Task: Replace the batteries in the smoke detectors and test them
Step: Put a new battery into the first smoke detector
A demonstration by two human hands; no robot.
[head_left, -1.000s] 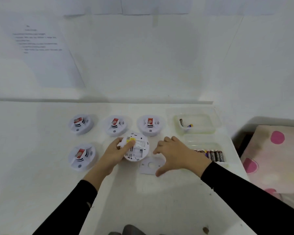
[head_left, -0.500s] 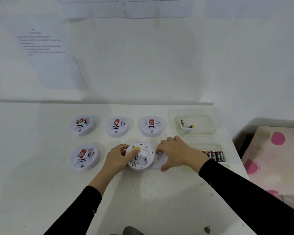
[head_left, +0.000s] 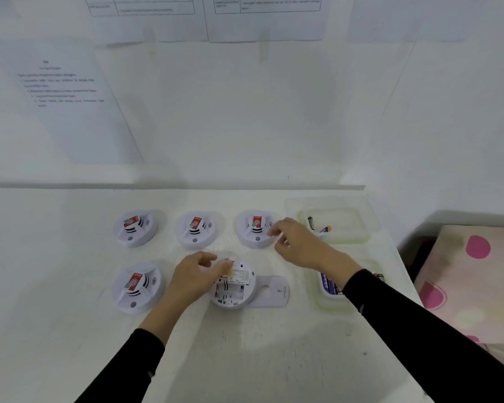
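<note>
A white bench (head_left: 245,359) against a white wall carries everything. The left hand (head_left: 195,274), in a black sleeve, reaches to the middle of the bench; its grip is closed on the left rim of an upturned round white smoke detector (head_left: 236,289), whose empty battery bay faces up, the thumb lying by a yellow patch. The right hand (head_left: 300,242) hangs above the bench towards the far right corner with its fingers bent towards the thumb. Whether that grip holds anything cannot be told.

Two clear plastic tubs stand along the right edge: the far tub (head_left: 361,237) and the near tub (head_left: 320,298), which the right forearm partly hides. Four closed white smoke detectors (head_left: 197,229) with red labels sit face up, three in a row towards the far edge and one by the left hand. A flat white mounting plate (head_left: 274,292) lies touching the upturned detector's right side. A few loose batteries (head_left: 312,222) lie in the far tub, and a row of packed batteries (head_left: 329,285) lies in the near one.
</note>
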